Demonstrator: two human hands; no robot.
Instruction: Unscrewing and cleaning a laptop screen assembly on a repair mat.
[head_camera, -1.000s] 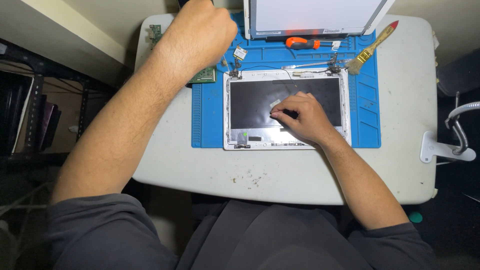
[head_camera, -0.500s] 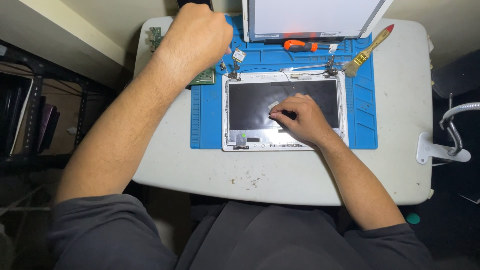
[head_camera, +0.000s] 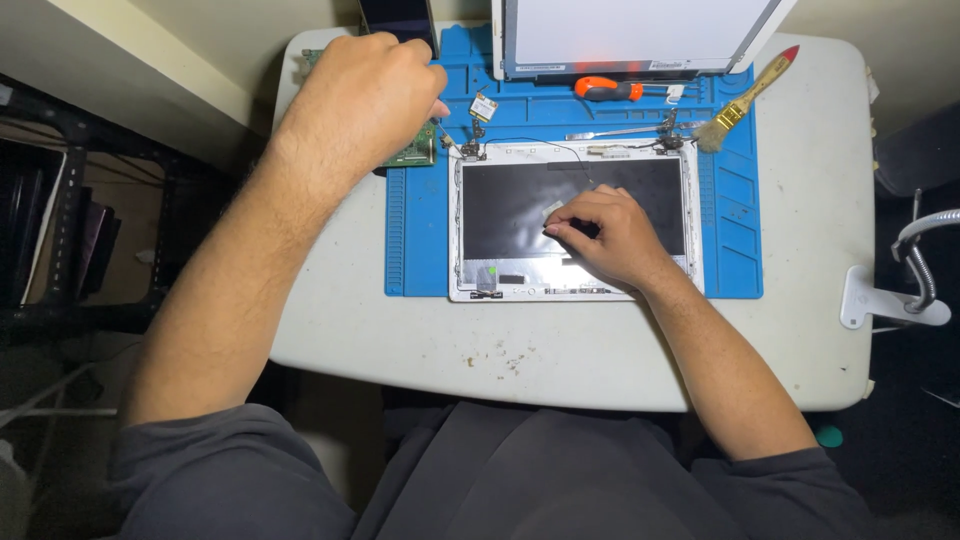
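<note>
A white laptop lid shell (head_camera: 470, 250) with a dark inner face lies on a blue work mat (head_camera: 420, 240). My right hand (head_camera: 610, 240) rests on the dark face, with thumb and fingertips pinched at a small pale tab (head_camera: 553, 210). My left hand (head_camera: 360, 100) is curled into a fist at the mat's upper left corner, over a green circuit board (head_camera: 415, 155). Whatever it may hold is hidden by the knuckles. A small wireless card (head_camera: 484, 106) lies just right of that hand.
A detached screen panel (head_camera: 630, 35) stands at the table's back edge. An orange-handled screwdriver (head_camera: 608, 89), a paintbrush (head_camera: 745, 98) and metal hinges (head_camera: 668, 140) lie on the mat. A dark phone-like slab (head_camera: 398, 15) is behind my left hand. A white clamp lamp base (head_camera: 880, 305) sits at the right.
Both hands stay almost where they were; my right hand's fingers keep pinching at the same spot on the dark panel.
</note>
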